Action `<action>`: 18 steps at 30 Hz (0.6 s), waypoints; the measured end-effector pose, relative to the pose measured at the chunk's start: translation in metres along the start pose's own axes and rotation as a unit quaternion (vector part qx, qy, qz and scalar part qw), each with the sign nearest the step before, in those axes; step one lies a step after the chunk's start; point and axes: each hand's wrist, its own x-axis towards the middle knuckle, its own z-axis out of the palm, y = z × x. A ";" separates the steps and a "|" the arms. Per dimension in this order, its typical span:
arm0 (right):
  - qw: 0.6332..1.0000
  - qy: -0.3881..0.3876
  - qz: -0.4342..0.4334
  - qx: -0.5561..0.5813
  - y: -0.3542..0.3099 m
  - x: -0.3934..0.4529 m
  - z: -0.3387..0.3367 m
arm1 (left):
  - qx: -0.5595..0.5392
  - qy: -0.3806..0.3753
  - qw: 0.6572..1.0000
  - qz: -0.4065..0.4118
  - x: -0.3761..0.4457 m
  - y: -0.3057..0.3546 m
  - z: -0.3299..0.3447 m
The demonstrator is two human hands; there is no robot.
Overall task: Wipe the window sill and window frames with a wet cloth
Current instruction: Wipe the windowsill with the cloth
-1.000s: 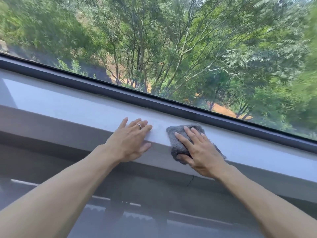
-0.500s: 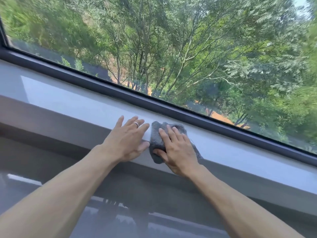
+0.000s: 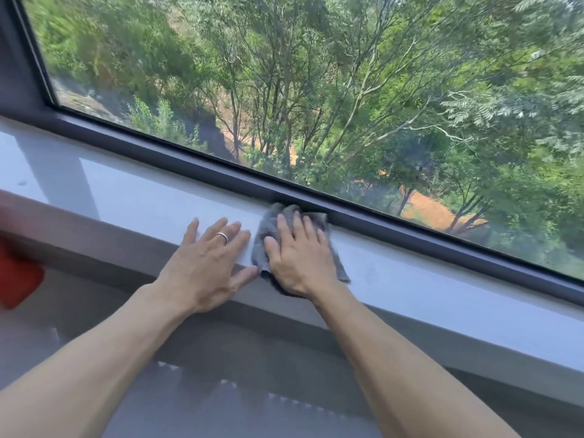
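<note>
**Head view: wiping the sill, cloth at the frame**

Head camera, nearest first: our left hand (image 3: 207, 263) lies flat on the window sill (image 3: 426, 282), fingers straight, holding nothing, just left of the cloth. Our right hand (image 3: 298, 257) presses the grey cloth (image 3: 262, 245) down with straight fingers. The cloth's far edge touches the dark window frame (image 3: 410, 229). We judge the sill wipe is in hand; next calls for firm pressure along the sill and the frame's lower rail.

The right hand (image 3: 300, 257) hides most of the cloth (image 3: 262, 238).
</note>
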 end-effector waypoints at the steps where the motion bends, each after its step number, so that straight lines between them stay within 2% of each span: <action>1: 0.999 -0.007 -0.041 0.001 -0.010 0.003 -0.001 | 0.011 -0.008 1.000 0.003 0.000 -0.006 -0.002; 4: 0.996 -0.027 -0.085 -0.012 0.021 -0.018 -0.007 | 0.025 -0.026 0.999 0.008 -0.001 -0.024 -0.005; 6: 0.998 -0.032 -0.045 -0.029 0.055 -0.037 -0.013 | 0.021 -0.028 0.999 0.008 0.000 -0.032 -0.008; 8: 0.999 -0.028 -0.008 -0.044 0.058 -0.030 -0.017 | 0.017 -0.025 1.000 0.003 0.000 -0.038 -0.010; 10: 0.998 -0.026 -0.032 -0.041 0.029 -0.007 -0.012 | 0.022 -0.032 0.999 0.005 -0.001 -0.040 -0.009; 13: 0.991 -0.027 -0.122 -0.042 -0.013 0.002 -0.006 | 0.036 -0.031 0.999 0.001 -0.005 -0.046 -0.010; 15: 0.983 -0.036 -0.166 -0.066 -0.001 -0.017 -0.005 | 0.036 -0.031 0.999 -0.002 -0.007 -0.050 -0.012; 18: 0.980 -0.050 -0.156 -0.110 0.025 -0.041 -0.006 | 0.023 -0.023 0.999 0.000 -0.008 -0.055 -0.013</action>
